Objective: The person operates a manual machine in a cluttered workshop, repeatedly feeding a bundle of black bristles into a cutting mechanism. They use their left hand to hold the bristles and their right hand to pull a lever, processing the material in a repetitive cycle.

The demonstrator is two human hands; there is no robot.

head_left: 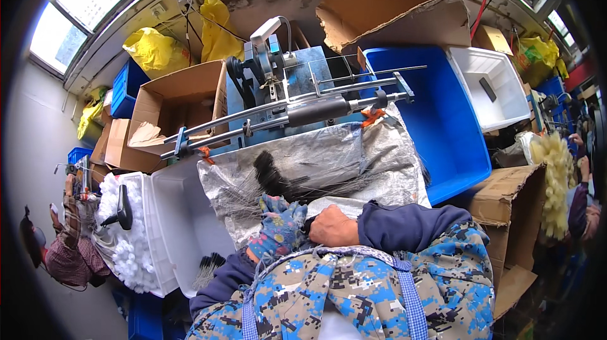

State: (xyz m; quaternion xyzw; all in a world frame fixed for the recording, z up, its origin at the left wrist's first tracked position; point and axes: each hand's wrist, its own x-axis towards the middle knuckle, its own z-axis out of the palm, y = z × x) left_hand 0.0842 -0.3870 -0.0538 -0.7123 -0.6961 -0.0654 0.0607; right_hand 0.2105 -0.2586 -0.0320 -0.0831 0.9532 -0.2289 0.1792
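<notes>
Silvery sheet [386, 163] under dark bristles [268, 172]; blue bin [446, 137] beside; left hand [278, 223], right hand [334, 226] curled, contents unclear.

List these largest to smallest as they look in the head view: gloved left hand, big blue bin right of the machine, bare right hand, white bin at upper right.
1. Big blue bin
2. White bin
3. Gloved left hand
4. Bare right hand

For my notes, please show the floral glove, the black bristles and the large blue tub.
Floral glove [279, 223]: head view, its back.
Black bristles [269, 174]: head view, dense clump.
Large blue tub [437, 134]: head view, bare interior.
</notes>
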